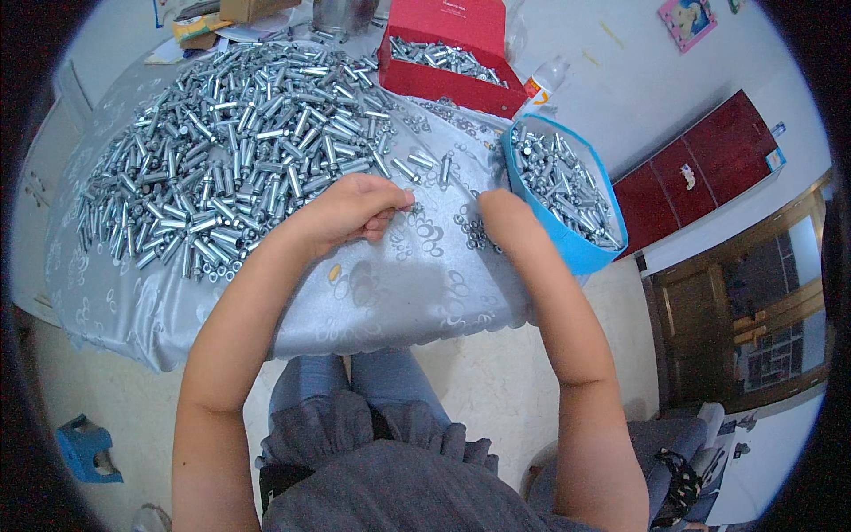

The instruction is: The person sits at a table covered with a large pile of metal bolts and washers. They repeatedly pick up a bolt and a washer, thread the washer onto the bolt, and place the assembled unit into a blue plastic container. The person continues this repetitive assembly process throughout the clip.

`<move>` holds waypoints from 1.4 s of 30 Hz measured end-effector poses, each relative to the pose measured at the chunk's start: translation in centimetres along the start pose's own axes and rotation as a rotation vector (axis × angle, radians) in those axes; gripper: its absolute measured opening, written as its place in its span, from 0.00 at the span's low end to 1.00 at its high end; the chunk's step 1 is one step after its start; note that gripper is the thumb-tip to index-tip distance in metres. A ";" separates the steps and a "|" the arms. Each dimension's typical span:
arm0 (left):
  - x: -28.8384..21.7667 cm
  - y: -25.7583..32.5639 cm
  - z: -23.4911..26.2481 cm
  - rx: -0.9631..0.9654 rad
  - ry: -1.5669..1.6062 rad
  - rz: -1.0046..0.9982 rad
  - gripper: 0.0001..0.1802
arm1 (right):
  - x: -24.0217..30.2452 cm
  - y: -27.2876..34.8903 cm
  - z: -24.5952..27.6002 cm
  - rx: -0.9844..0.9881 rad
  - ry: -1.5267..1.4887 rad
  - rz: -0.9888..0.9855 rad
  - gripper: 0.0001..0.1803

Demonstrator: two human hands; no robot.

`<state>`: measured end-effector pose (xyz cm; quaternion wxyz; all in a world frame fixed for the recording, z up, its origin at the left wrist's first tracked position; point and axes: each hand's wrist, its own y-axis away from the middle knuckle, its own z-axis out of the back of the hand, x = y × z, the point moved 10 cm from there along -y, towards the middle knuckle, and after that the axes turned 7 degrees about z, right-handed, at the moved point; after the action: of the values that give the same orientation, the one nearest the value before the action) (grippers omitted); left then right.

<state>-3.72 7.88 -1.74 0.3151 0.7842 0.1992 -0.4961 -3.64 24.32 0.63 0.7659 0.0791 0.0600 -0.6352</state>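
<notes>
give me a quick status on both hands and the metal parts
Left hand pinching a small metal piece. Right hand on loose washers. Big pile of metal sleeves alongside; nothing in between.

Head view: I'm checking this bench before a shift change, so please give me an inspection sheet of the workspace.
Surface: table under a silver patterned cloth, cloth hanging over the near edge.
Job's things: large heap of small metal cylinders; blue tub and red box both holding more; small rings loose near the right hand.
Clutter: plastic bottle, papers and cartons at the far edge.
Hands: left hand pinches a small metal piece; right hand rests on the cloth by the rings, its grip hidden.
Cables: nothing seen.
Surroundings: red cabinet, wooden door, blue stool on the floor.
</notes>
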 end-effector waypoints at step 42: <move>-1.4 -0.2 4.7 -0.358 0.083 -0.125 0.11 | 0.5 -3.4 0.5 -0.548 -0.939 -0.252 0.13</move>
<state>-7.52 4.75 -2.02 0.4096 0.7214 0.3454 -0.4387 -6.92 23.11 0.84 0.6209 -0.4223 -0.1159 -0.6502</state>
